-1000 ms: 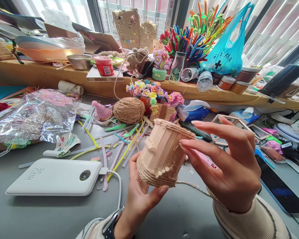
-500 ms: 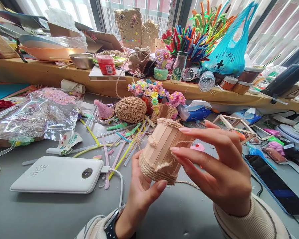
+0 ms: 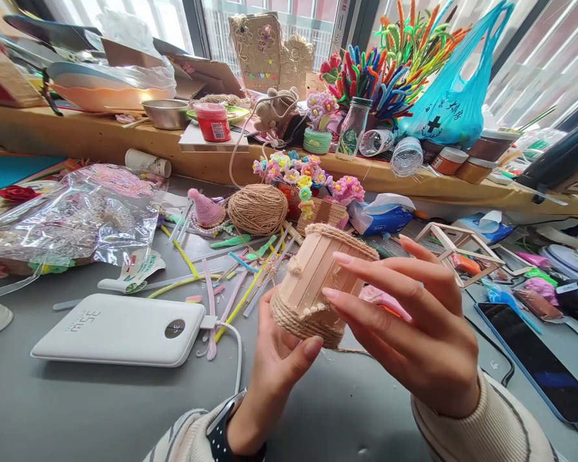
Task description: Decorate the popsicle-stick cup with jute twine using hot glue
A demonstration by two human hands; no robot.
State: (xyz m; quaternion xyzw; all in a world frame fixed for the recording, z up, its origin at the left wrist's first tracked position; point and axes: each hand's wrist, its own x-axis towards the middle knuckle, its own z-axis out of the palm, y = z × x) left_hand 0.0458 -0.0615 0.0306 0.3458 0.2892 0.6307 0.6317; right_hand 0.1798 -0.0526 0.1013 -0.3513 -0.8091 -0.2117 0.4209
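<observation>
Item: stick-built pot [image 3: 318, 276], twine-bound, held above table [image 3: 77, 410]. Left hand [image 3: 279, 366] fingers cup base; right hand [image 3: 414, 327] fingers spread, touching side. Step: twine wrapping. Next, judged: firm grip on loose twine strand [image 3: 354, 351].

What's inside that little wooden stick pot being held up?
Its inside cannot be seen: the stick pot tilts its twine-wrapped rim away from the camera. The left hand cups its base, and the right hand covers its right side.
</observation>
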